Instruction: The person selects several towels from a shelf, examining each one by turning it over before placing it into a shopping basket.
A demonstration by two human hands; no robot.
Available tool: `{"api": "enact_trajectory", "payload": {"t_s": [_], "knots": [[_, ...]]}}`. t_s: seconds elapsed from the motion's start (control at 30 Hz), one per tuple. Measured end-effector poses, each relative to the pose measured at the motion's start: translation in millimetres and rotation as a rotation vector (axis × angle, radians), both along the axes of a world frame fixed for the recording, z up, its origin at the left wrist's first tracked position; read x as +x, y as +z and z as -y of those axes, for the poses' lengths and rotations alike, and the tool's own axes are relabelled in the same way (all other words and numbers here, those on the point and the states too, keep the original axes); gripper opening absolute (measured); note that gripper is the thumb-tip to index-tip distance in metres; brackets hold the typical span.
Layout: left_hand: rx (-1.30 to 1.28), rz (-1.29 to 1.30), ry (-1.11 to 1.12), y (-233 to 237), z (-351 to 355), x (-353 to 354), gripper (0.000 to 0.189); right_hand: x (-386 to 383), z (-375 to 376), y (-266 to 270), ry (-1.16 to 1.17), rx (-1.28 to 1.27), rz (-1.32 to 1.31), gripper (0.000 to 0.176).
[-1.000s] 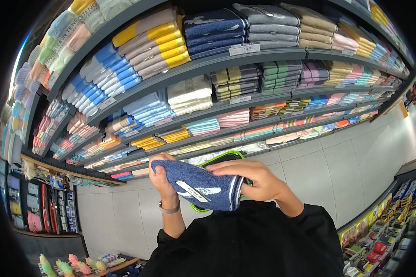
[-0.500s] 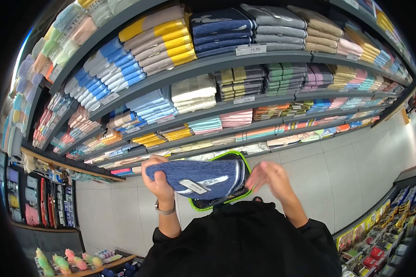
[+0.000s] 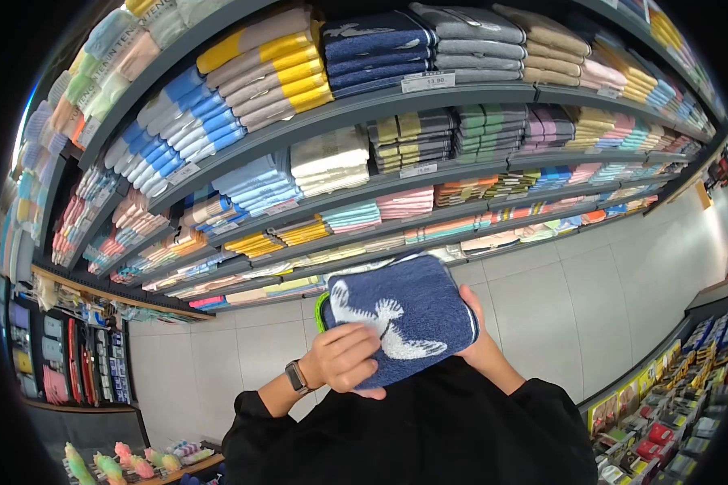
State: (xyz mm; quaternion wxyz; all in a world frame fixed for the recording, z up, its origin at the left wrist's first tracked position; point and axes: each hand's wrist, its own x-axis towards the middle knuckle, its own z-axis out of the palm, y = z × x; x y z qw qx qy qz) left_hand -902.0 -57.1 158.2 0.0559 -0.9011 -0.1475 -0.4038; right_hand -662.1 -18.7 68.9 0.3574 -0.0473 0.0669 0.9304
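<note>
A folded dark blue towel (image 3: 425,303) with a white animal-like pattern and a pale edge stripe is held up in front of my body. My left hand (image 3: 346,358) has its fingers curled over the towel's lower left part, and a watch sits on that wrist. From the right side, my right hand (image 3: 479,343) grips the towel's edge, with most of its fingers hidden behind the cloth. Behind the towel a green-rimmed basket (image 3: 321,314) shows only a sliver of its left rim.
Long shelves (image 3: 364,95) ahead hold folded towels, including a dark blue stack (image 3: 376,61) and a grey stack (image 3: 477,48). Price tags line their edges. Tiled floor (image 3: 542,299) lies below. Another rack (image 3: 663,404) with packaged goods stands at right.
The towel has turned, so its tag is out of sight and its white pattern faces me. My right hand has closed on its right edge. My left hand has moved down and right.
</note>
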Motion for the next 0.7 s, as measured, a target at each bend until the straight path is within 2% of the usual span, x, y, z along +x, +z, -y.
{"api": "enact_trajectory", "payload": {"t_s": [0.07,0.1,0.13,0.2,0.23,0.3,0.33,0.4,0.47,0.53,0.67,0.7], "knots": [[-0.141,0.012,0.16,-14,7,-11,0.046,6,0,-2,-0.103,0.045,0.195,0.051],[-0.249,0.109,0.229,-28,12,-16,0.047,6,-1,0,-0.105,0.045,0.193,0.051],[-0.37,0.274,0.315,-36,16,-15,0.048,6,-4,7,-0.134,0.061,0.23,0.05],[-0.638,0.778,0.505,-59,21,-3,0.052,8,-5,13,-0.17,0.072,0.266,0.05],[-0.642,0.776,0.505,-72,17,-5,0.052,9,-5,14,-0.179,0.08,0.286,0.05],[-1.718,1.211,0.11,-96,14,-8,0.055,10,-2,11,-0.162,0.086,0.313,0.05],[-1.706,1.235,0.119,-98,13,-5,0.055,10,-1,7,-0.099,0.095,0.364,0.051],[-1.921,1.275,0.113,-98,4,-1,0.056,4,-1,-3,-0.023,0.112,0.411,0.051],[-1.923,1.268,0.075,-95,0,-6,0.052,-2,2,-8,0.093,0.179,0.599,0.052],[-1.742,0.991,0.27,-90,-3,-7,0.049,-2,-1,-5,0.108,0.209,0.615,0.053],[-1.589,0.905,0.32,-82,-13,-7,0.05,0,-17,2,0.141,0.151,0.691,0.055],[-1.56,0.972,0.316,-82,-18,-6,0.05,-1,-23,1,0.101,0.235,0.712,0.054]]}}
